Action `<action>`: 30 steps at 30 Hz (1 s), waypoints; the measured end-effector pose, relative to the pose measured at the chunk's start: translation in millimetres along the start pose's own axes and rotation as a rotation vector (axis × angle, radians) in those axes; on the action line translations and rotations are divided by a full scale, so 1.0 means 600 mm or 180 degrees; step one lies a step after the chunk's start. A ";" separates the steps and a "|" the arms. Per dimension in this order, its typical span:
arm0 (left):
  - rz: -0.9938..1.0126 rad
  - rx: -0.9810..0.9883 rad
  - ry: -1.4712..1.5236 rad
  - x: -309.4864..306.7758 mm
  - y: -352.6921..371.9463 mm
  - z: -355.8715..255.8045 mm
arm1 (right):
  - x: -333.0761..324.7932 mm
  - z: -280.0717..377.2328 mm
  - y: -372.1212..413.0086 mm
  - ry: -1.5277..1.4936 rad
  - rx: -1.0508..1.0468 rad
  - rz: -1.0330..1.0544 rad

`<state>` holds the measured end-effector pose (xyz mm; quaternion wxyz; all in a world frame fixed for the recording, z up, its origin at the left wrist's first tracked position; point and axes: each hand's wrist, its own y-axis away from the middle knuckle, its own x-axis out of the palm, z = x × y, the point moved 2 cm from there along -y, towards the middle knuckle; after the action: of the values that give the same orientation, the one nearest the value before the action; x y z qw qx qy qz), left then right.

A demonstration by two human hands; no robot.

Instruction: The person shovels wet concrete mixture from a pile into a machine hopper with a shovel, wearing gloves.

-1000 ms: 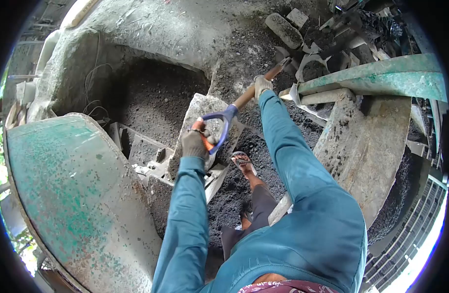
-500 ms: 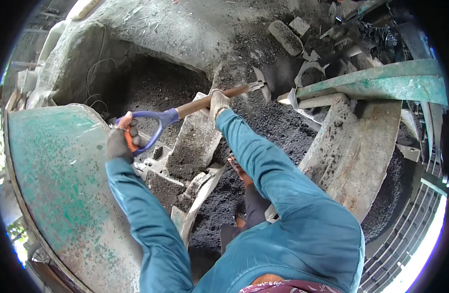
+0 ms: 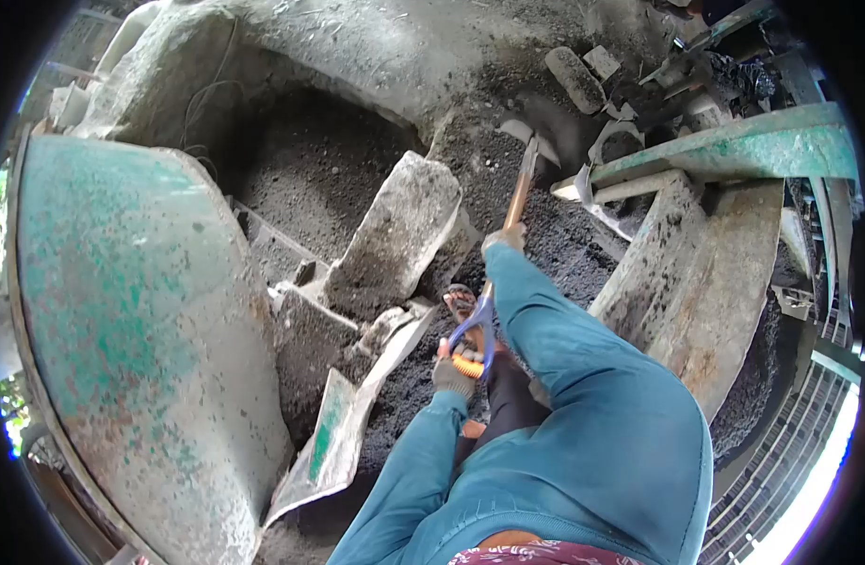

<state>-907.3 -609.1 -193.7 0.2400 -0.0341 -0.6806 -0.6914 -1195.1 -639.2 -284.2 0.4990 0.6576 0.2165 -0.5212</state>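
A shovel (image 3: 521, 200) with a wooden shaft and a purple D-shaped handle points away from my body. My left hand (image 3: 453, 379), in a worn glove, is closed round the orange grip of the handle, close to my legs. Farther up, my gloved right hand (image 3: 504, 238) wraps the wooden shaft. The pale curved blade (image 3: 543, 149) lies at the far edge of the dark, grainy material (image 3: 566, 273), and its lower edge is hard to make out. My feet stand on that material, below the handle.
A large green, scraped metal sheet (image 3: 140, 311) curves along the left. A concrete slab (image 3: 404, 221) slants beside a pit (image 3: 333, 155) of dark grains. To the right are a green beam (image 3: 724, 151) and a grey trough (image 3: 705, 292). Broken blocks (image 3: 575, 80) lie at the back.
The shovel has swung from lying crosswise to pointing away from me. My left hand came down and right with the handle; my right hand moved right and slightly nearer.
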 end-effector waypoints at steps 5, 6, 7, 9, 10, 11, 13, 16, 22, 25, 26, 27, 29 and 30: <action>-0.0101 0.0257 0.0101 -0.288 0.139 -0.059 | 0.046 -0.150 0.253 -0.0288 0.0210 0.0623; -0.0380 0.0293 0.0087 -0.326 0.180 -0.057 | -0.004 -0.180 0.321 -0.0397 0.0079 0.0767; -0.0457 0.0547 -0.0117 -0.357 0.228 -0.053 | -0.047 -0.214 0.382 -0.0491 -0.0041 0.0896; -0.0781 0.0601 -0.0023 -0.451 0.307 -0.045 | 0.022 -0.303 0.442 0.0033 -0.0180 0.1105; -0.0880 0.0784 -0.0059 -0.556 0.314 -0.055 | 0.055 -0.347 0.472 0.0291 -0.0262 0.1203; -0.0959 0.0967 -0.0109 -0.649 0.309 -0.065 | 0.096 -0.396 0.495 0.0019 -0.0205 0.1344; -0.0718 0.0934 0.0055 -0.650 0.405 -0.056 | 0.123 -0.489 0.533 -0.0472 -0.0151 0.1535; -0.0364 0.0745 0.0033 -0.693 0.427 -0.015 | 0.091 -0.562 0.557 -0.0991 -0.0499 0.1285; 0.0376 0.0801 -0.0528 -0.470 0.363 0.068 | -0.016 -0.555 0.331 -0.1649 -0.0424 0.0904; 0.0753 0.0620 -0.0940 -0.305 0.316 0.103 | -0.009 -0.514 0.157 -0.0720 -0.0352 0.0692; 0.0619 0.0482 -0.1020 -0.280 0.288 0.121 | 0.024 -0.506 0.088 0.0203 -0.0932 0.0982; 0.0471 0.0348 -0.1117 -0.271 0.262 0.127 | 0.090 -0.498 0.013 0.1801 -0.2166 0.1179; 0.0501 0.0408 -0.0880 -0.290 0.233 0.116 | 0.130 -0.491 0.008 0.3090 -0.3150 0.1186; 0.0477 0.0387 -0.0790 -0.319 0.240 0.120 | 0.066 -0.482 0.082 0.3414 -0.3201 0.1285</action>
<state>-704.0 -479.6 -127.2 0.2066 -0.1555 -0.7412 -0.6195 -1005.4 -413.5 -310.5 0.6506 0.5411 0.5162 0.1324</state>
